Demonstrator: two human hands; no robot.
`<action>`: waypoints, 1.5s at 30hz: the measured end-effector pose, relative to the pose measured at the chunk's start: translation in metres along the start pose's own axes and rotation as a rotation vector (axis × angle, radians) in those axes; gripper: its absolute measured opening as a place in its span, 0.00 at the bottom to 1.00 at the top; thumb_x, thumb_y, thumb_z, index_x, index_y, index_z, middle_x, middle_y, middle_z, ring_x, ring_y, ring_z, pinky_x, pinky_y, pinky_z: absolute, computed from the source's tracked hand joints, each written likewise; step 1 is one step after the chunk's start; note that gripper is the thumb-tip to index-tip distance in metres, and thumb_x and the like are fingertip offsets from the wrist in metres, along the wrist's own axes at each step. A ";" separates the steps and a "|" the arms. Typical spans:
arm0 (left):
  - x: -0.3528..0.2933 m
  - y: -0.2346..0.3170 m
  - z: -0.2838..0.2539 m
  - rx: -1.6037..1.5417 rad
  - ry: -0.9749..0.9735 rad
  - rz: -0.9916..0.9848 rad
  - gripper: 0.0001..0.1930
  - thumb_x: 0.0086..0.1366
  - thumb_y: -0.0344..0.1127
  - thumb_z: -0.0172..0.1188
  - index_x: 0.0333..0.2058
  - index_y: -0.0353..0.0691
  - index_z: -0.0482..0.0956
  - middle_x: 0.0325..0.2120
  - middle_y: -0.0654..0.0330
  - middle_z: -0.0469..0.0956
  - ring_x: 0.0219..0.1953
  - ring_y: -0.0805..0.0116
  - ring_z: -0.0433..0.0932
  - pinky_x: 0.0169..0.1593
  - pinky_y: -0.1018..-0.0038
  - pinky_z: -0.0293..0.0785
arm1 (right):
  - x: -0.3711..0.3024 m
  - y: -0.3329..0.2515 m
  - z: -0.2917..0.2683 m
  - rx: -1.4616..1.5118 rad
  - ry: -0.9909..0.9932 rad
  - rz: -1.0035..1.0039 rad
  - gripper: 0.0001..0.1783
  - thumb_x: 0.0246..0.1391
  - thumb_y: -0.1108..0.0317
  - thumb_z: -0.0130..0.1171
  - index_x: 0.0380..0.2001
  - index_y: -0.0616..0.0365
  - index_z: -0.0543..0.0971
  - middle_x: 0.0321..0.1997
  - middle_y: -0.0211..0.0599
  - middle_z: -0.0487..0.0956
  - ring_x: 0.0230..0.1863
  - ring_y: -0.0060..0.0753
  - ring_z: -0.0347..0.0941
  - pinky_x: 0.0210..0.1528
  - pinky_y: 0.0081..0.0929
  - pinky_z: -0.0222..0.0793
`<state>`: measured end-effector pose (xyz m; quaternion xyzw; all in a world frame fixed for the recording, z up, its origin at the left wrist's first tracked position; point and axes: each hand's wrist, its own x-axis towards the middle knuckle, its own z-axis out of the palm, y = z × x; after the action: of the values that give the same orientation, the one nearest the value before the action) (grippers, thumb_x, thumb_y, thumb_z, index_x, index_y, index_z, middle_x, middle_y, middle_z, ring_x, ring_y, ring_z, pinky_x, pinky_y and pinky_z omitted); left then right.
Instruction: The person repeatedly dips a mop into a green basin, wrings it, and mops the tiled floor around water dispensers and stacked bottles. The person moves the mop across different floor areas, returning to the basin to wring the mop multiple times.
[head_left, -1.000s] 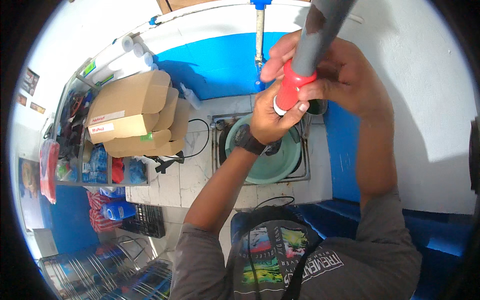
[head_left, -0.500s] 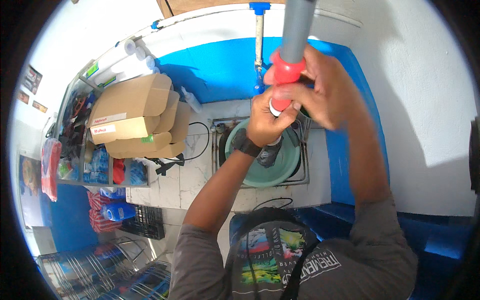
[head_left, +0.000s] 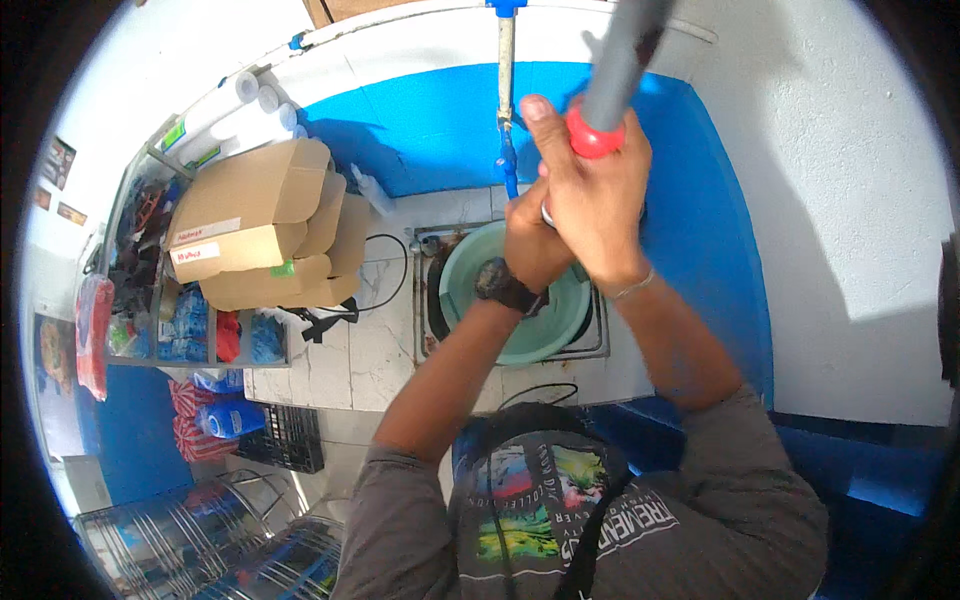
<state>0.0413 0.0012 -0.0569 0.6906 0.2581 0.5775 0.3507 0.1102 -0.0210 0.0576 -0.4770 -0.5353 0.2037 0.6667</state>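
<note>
Your right hand (head_left: 597, 208) and left hand (head_left: 535, 242) both have a closed grip on the pole (head_left: 626, 75), over the far edge of the tub (head_left: 545, 338). 1 red ring (head_left: 596, 142) sits just past the right; the left is nearer.

A white wall (head_left: 870, 200) meets a blue-painted lower section (head_left: 710, 250).

Head view from the left of two fisheye cameras worn side by side on the person's head. The lens looks steeply down and forward from close above the fingers (head_left: 547, 128), which lie above and right of the frame's centre. The wearer's shirt (head_left: 640, 495) fills the area below the fingers; the bench (head_left: 380, 345) shows below and left of them, the blue wall (head_left: 430, 120) behind.
</note>
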 end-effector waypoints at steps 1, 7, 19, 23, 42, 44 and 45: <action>-0.003 -0.002 0.001 0.074 0.022 0.084 0.15 0.69 0.35 0.75 0.50 0.36 0.86 0.39 0.58 0.91 0.42 0.69 0.89 0.46 0.65 0.83 | -0.008 -0.002 0.001 -0.073 0.137 -0.118 0.18 0.68 0.64 0.76 0.34 0.57 0.74 0.26 0.25 0.74 0.23 0.16 0.68 0.26 0.23 0.66; 0.007 -0.004 -0.015 -0.364 -0.203 0.060 0.13 0.66 0.32 0.75 0.48 0.36 0.87 0.39 0.61 0.90 0.42 0.71 0.86 0.47 0.68 0.82 | 0.042 -0.010 -0.031 0.630 -0.924 0.040 0.21 0.62 0.61 0.81 0.33 0.54 0.74 0.27 0.26 0.77 0.27 0.13 0.70 0.28 0.19 0.62; -0.021 0.001 0.012 -0.003 0.032 -0.028 0.11 0.69 0.35 0.73 0.44 0.34 0.87 0.29 0.55 0.87 0.34 0.73 0.84 0.40 0.67 0.80 | -0.022 -0.013 -0.007 0.056 0.073 0.001 0.18 0.67 0.65 0.77 0.31 0.56 0.75 0.25 0.24 0.75 0.24 0.17 0.69 0.28 0.23 0.64; -0.009 0.013 -0.011 -0.385 -0.250 -0.072 0.09 0.71 0.36 0.73 0.43 0.37 0.88 0.31 0.63 0.86 0.34 0.75 0.82 0.40 0.68 0.79 | 0.016 -0.030 -0.045 0.427 -0.574 0.013 0.18 0.64 0.63 0.79 0.32 0.56 0.77 0.27 0.25 0.77 0.29 0.20 0.71 0.33 0.25 0.67; -0.008 0.023 -0.009 -0.430 -0.269 -0.160 0.09 0.70 0.34 0.74 0.45 0.38 0.89 0.26 0.65 0.84 0.29 0.74 0.83 0.35 0.72 0.76 | 0.046 -0.037 -0.042 0.703 -1.045 0.020 0.17 0.67 0.68 0.71 0.28 0.52 0.72 0.26 0.28 0.75 0.27 0.19 0.72 0.28 0.21 0.67; 0.003 0.041 -0.012 -0.511 -0.378 -0.206 0.08 0.70 0.33 0.73 0.44 0.38 0.88 0.26 0.66 0.83 0.29 0.76 0.81 0.35 0.73 0.76 | 0.059 -0.045 -0.047 0.917 -1.359 0.073 0.18 0.65 0.69 0.70 0.26 0.51 0.70 0.23 0.25 0.71 0.23 0.18 0.67 0.25 0.20 0.63; 0.008 0.047 -0.013 -0.543 -0.453 -0.228 0.07 0.71 0.33 0.73 0.43 0.38 0.88 0.26 0.67 0.83 0.29 0.77 0.80 0.35 0.74 0.75 | 0.062 -0.049 -0.047 0.871 -1.312 0.096 0.19 0.64 0.71 0.68 0.24 0.50 0.68 0.18 0.23 0.67 0.17 0.17 0.63 0.22 0.20 0.60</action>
<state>0.0281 -0.0200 -0.0141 0.6494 0.0864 0.4149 0.6314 0.1622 -0.0146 0.1326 0.0222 -0.6703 0.6634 0.3318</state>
